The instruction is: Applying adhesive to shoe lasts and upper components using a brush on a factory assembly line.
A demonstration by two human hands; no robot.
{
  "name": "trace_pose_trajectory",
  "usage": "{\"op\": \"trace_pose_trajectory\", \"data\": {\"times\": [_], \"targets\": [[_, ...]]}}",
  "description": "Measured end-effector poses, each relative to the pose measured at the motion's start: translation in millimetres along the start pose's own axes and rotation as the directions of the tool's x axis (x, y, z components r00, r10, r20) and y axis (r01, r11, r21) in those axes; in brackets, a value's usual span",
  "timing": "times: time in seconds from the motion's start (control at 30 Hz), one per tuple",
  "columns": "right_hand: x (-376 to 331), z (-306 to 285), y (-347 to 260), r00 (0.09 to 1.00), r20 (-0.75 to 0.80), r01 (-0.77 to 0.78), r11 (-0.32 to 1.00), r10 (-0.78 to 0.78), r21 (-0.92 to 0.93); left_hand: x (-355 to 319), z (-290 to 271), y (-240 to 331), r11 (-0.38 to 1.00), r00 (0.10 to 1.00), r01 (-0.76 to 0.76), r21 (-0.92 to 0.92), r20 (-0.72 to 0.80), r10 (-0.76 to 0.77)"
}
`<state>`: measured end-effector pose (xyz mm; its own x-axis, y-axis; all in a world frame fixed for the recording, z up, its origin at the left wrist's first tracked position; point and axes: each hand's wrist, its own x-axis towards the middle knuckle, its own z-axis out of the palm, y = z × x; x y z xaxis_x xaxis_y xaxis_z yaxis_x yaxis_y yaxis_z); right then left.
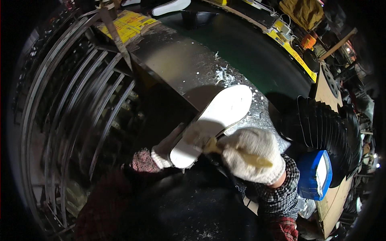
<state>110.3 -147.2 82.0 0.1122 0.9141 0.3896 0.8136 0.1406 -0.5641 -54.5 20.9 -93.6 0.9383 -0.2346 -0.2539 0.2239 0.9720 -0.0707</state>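
Note:
A white shoe sole [231,105] lies slanted before me, its far end over the worktop and its near end toward my body. My left hand [164,152], in a pale knit glove, grips its near left edge; most of those fingers are hidden under it. In a thick off-white glove, my right hand [253,150] is closed around a brush [210,146] with a yellowish handle. The blurred bristles meet the sole's surface near its middle. To the right of that hand stands a blue container [314,175] with white stuff inside.
A metal rack [66,104] of curved bars fills the left. The worktop [169,52] has white splatters. Beyond it runs a dark green belt [245,48] with another white sole [171,7] at its far end. Stacked black ribbed pieces [321,124] stand at right.

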Motion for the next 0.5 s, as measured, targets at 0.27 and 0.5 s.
{"op": "trace_pose_trajectory", "data": {"times": [0.27,0.5], "targets": [[-38,7,-27,0.944,-0.023,-0.305,0.897,0.33,0.32,-2,57,-3,0.991,0.992,0.111,-0.077,-0.051,-0.115],[-81,1,-34,0.795,-0.043,-0.48,0.67,0.605,0.566,4,-12,13,0.76,0.915,-0.317,0.568,0.395,0.087]]}}
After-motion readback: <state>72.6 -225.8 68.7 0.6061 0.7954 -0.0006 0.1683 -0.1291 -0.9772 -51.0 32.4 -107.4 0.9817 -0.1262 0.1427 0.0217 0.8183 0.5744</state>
